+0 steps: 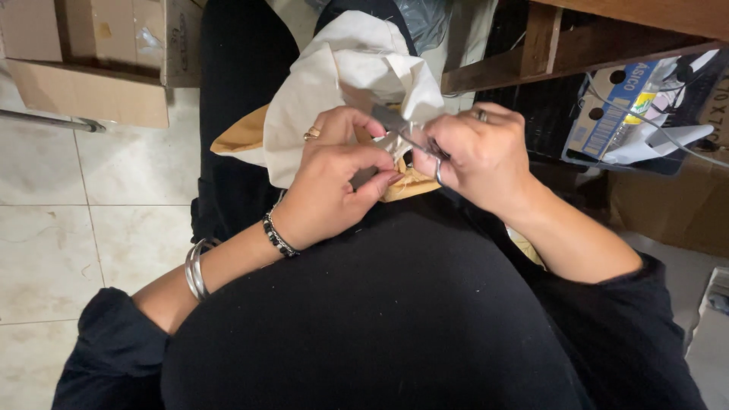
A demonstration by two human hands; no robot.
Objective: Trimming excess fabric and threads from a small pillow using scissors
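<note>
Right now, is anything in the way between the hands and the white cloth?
Nothing visible is. The left hand already pinches the white cloth on the lap, and the right hand holds small metal scissors whose blades lie right against the cloth beside the left hand's fingers. No other thing sits between them.

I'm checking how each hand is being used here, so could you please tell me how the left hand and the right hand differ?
The left hand pinches the cream cloth with bent fingers; the right hand has its grip on small metal scissors, blades toward the cloth. The left wrist carries silver bangles and a black beaded bracelet; the right wrist is bare. Both wear a ring and work over the lap.
</note>
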